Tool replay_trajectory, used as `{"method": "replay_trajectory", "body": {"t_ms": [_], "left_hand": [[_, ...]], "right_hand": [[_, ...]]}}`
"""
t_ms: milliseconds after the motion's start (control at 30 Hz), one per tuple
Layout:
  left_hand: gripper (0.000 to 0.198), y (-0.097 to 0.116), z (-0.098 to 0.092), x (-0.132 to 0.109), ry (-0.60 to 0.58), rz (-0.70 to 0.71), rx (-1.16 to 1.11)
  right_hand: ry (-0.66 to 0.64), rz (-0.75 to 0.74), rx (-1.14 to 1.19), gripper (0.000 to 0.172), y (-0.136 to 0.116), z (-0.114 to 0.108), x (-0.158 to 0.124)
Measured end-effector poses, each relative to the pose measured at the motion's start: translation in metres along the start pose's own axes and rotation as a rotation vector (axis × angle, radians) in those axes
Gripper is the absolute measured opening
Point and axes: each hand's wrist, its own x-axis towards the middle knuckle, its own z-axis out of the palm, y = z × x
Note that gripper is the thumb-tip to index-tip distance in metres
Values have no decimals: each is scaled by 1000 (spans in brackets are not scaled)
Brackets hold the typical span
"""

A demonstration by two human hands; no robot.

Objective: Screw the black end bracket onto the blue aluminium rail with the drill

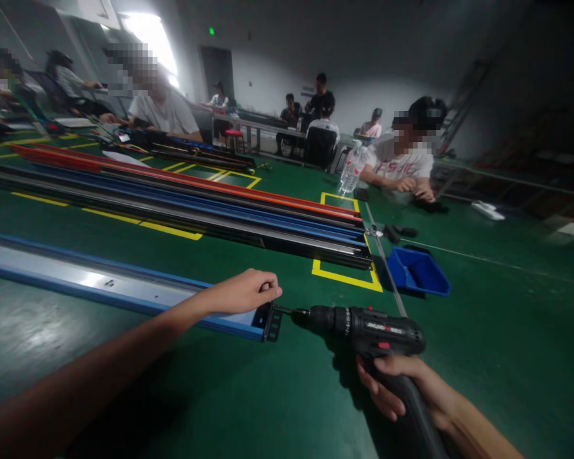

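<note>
My right hand [397,389] is wrapped round the grip of a black cordless drill [387,331]. The drill's bit points left and meets the black end bracket [272,324] on a long blue-edged metal channel [138,296]. Over that end of the channel lies my left hand [243,290], its fingers curled. What the left fingers pinch, if anything, is hidden. The channel runs off the left edge of the view, with a pale inner face and a few small dark slots.
Beyond the channel lies a bundle of long orange, blue, grey and black rails [220,207]. A blue tray [418,271] sits to the right on the green table [497,357]. Plastic bottles [351,169] stand farther back, near a person [402,159]. Other people sit around.
</note>
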Motion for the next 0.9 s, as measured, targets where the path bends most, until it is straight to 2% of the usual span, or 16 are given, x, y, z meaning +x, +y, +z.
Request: {"method": "replay_trajectory", "body": {"t_ms": [133, 400, 533, 633, 667, 767, 900], "left_hand": [[47, 0, -1, 1, 14, 4, 8], [51, -3, 1, 3, 44, 64, 27], [50, 1, 1, -6, 87, 103, 58], [49, -3, -8, -23, 125, 127, 104], [49, -7, -13, -30, 130, 131, 132], [50, -29, -34, -58, 168, 144, 411], [51, -74, -63, -102, 222, 81, 684]], "right_hand": [[-12, -38, -51, 39, -2, 3, 3], [58, -52, -119, 37, -9, 15, -2], [117, -76, -220, 36, -17, 33, -10], [194, -138, -360, 33, -22, 54, -24], [227, -157, -397, 33, -24, 60, -30], [327, -198, -513, 33, -25, 70, -54], [510, -252, -766, 29, -18, 62, -91]]}}
